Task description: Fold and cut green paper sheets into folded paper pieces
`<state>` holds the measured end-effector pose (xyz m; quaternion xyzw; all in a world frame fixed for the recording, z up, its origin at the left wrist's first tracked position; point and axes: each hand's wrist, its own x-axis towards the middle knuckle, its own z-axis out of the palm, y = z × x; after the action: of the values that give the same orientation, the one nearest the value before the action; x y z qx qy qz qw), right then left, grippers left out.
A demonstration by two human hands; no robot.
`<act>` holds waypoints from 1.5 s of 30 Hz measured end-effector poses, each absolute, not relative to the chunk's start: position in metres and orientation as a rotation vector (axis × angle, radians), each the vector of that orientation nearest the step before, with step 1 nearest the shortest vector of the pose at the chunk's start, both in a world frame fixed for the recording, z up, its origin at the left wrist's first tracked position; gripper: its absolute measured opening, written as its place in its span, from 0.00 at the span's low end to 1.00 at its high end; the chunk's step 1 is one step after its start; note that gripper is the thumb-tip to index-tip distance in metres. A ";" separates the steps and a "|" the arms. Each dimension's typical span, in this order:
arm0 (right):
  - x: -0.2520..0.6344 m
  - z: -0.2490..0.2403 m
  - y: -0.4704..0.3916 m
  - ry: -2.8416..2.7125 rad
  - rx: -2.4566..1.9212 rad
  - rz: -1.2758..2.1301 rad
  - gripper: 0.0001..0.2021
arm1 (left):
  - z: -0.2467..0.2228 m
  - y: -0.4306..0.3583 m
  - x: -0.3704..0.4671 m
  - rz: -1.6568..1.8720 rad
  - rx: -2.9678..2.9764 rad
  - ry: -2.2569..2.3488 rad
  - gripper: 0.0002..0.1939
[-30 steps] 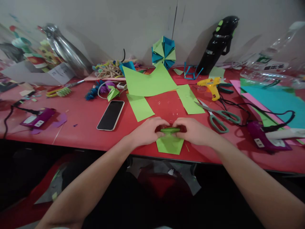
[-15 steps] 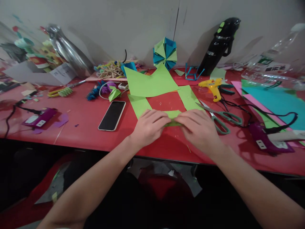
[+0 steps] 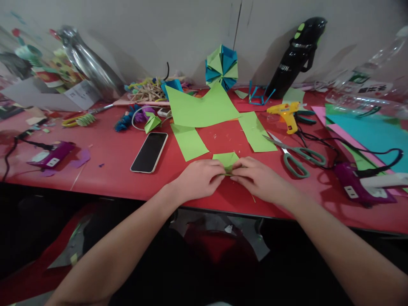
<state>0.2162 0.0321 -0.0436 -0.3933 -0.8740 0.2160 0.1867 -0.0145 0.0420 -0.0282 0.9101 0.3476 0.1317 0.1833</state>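
A small piece of green paper (image 3: 225, 160) lies close to the table's front edge, between my two hands. My left hand (image 3: 201, 179) pinches its near left side, and my right hand (image 3: 259, 177) pinches the near right side; the fingertips almost meet there. The near edge looks bent up, though fingers cover much of it. Beyond my hands are a green strip (image 3: 190, 142) on the left, another green strip (image 3: 257, 132) on the right, and a large green sheet (image 3: 200, 108) with a notched far edge.
Scissors (image 3: 298, 157) lie right of my right hand, with a yellow glue gun (image 3: 287, 114) behind them. A phone (image 3: 149, 153) rests at left. Purple power socket (image 3: 358, 185), black bottle (image 3: 295, 59), steel flask (image 3: 91, 63) and blue-green paper ball (image 3: 222, 68) stand around.
Both hands have come slightly nearer to me with the small green paper. More of its far part now shows flat beyond my fingers, and the right green strip is uncovered.
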 end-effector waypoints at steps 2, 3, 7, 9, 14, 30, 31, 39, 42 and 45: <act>0.217 -0.043 0.039 -2.365 -1.146 0.736 0.10 | -0.026 0.046 -0.015 0.358 2.456 1.008 0.13; 0.218 -0.044 0.042 -2.307 -1.181 0.795 0.09 | -0.025 0.049 -0.015 0.355 2.405 1.022 0.13; 0.218 -0.047 0.048 -2.144 -1.294 0.965 0.06 | -0.029 0.056 -0.016 0.374 2.291 1.044 0.13; 0.218 -0.049 0.049 -2.114 -1.290 0.984 0.05 | -0.032 0.056 -0.017 0.381 2.281 1.072 0.12; 0.219 -0.054 0.053 -2.105 -1.296 0.949 0.07 | -0.033 0.053 -0.013 0.401 2.245 1.137 0.14; 0.217 -0.057 0.060 -1.983 -1.325 1.033 0.06 | -0.046 0.047 -0.008 0.578 2.339 1.140 0.09; 0.216 -0.057 0.060 -1.988 -1.325 1.023 0.06 | -0.046 0.047 -0.009 0.569 2.387 1.124 0.10; 0.218 -0.061 0.059 -2.036 -1.332 0.906 0.05 | -0.043 0.029 -0.005 0.239 2.967 1.068 0.18; 0.217 -0.059 0.059 -2.045 -1.363 0.886 0.06 | -0.037 0.012 -0.001 0.054 2.978 1.114 0.22; 0.211 -0.057 0.049 -2.149 -1.367 0.711 0.03 | -0.035 -0.001 0.003 0.022 2.971 1.162 0.24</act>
<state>0.2113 0.0490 -0.0566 -0.5012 -0.7876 0.2604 0.2462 0.0033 -0.0008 -0.0353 0.9310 0.3643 0.0069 -0.0242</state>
